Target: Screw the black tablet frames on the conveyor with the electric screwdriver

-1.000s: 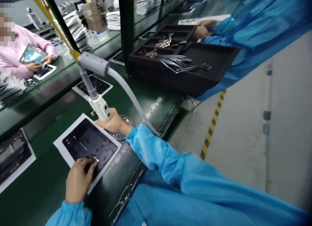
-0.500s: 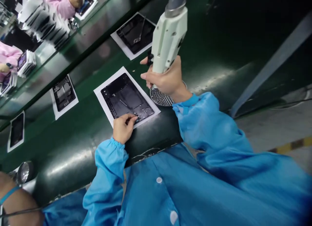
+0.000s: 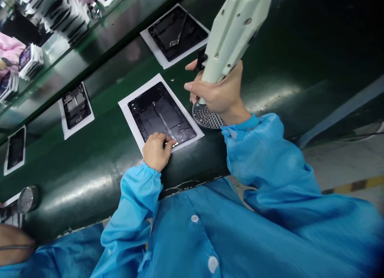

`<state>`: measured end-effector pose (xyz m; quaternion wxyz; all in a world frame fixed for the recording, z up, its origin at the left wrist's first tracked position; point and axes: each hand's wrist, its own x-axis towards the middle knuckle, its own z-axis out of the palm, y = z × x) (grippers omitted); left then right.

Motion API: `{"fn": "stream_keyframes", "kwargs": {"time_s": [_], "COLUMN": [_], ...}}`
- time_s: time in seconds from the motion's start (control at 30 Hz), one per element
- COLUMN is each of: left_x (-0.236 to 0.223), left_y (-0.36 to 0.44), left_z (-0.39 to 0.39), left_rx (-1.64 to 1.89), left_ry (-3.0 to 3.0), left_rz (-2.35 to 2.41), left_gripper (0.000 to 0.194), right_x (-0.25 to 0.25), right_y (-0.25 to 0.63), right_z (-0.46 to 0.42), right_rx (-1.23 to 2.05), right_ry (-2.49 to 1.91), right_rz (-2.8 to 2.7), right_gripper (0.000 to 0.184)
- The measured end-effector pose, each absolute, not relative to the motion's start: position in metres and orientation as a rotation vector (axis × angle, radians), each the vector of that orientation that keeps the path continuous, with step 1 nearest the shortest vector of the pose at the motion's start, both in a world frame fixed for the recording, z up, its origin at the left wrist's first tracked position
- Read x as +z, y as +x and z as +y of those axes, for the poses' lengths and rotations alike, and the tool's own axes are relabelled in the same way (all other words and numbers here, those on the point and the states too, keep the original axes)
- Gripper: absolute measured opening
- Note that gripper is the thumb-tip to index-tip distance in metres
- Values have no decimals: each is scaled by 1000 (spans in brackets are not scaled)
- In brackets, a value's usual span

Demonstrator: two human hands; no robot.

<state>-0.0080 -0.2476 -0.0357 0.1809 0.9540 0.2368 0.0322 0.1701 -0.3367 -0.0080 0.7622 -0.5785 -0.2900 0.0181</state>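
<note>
My right hand [image 3: 219, 96] is wrapped round a cream electric screwdriver [image 3: 232, 34] that hangs from above, its tip down over a round perforated metal dish [image 3: 205, 116]. My left hand [image 3: 156, 150] rests on the near edge of a black tablet frame [image 3: 160, 116] lying on a white sheet [image 3: 129, 110]. Its fingertips pinch a small shiny part on the frame's lower edge. Both arms wear blue sleeves.
The frame lies on a dark green conveyor belt [image 3: 90, 166]. More black frames on white sheets lie farther along it [image 3: 175, 30] [image 3: 75, 106] [image 3: 15, 148]. Stacks of parts [image 3: 30, 60] stand on a shelf beyond. Another person's arm [image 3: 15, 240] and a second metal dish [image 3: 27, 198] show at bottom left.
The camera has swung down from looking along the line to looking over the belt. My right hand with the screwdriver has stayed over the dish; my left hand has stayed on the frame's near edge.
</note>
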Motion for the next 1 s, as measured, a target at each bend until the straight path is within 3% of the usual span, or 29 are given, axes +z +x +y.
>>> {"fn": "stream_keyframes", "kwargs": {"time_s": [0.23, 0.47, 0.67, 1.0], "left_x": [-53, -56, -65, -60], "left_y": [-22, -37, -16, -15], "left_z": [-251, -241, -234, -235], "left_rx": [345, 339, 496, 452], "left_ry": [2780, 2927, 2978, 2938], "left_rz": [640, 174, 282, 320], "left_gripper": [25, 28, 28, 22], "right_x": [-9, -9, -8, -27], "right_y": [170, 155, 124, 112], "right_z": [-340, -337, -325, -309], "right_rx": [37, 163, 287, 368], "right_ry": [-1267, -1173, -1198, -1255], "right_rz": [-633, -655, -699, -717], "right_gripper": [18, 24, 20, 16]}}
